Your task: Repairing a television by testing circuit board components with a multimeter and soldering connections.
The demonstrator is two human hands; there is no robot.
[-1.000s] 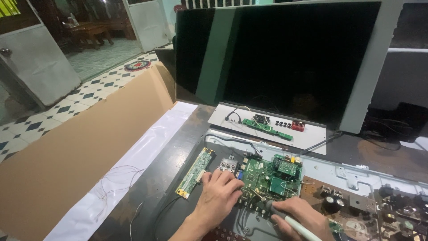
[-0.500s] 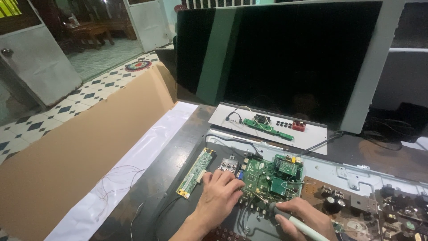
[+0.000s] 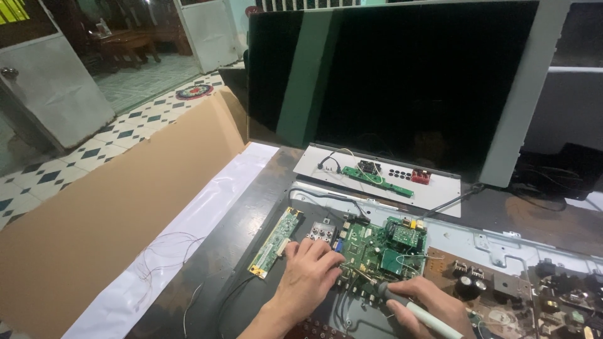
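A green circuit board (image 3: 383, 245) lies on a grey metal chassis (image 3: 477, 235) on the dark table. My left hand (image 3: 308, 276) rests flat on the board's near left corner, fingers spread beside a block of round sockets (image 3: 321, 232). My right hand (image 3: 427, 304) grips a soldering iron (image 3: 414, 309) with a white handle; its thin tip (image 3: 352, 271) touches the board's near edge. A narrow green strip board (image 3: 274, 242) lies just left of my left hand.
A large dark flat screen (image 3: 389, 81) stands upright behind the table. A white panel (image 3: 377, 176) with a small green board lies in front of it. A brown power board (image 3: 502, 295) sits at right. Cardboard (image 3: 107, 220) and a white sheet (image 3: 188, 238) lie at left.
Both hands have stayed on the board; only the view has shifted slightly.
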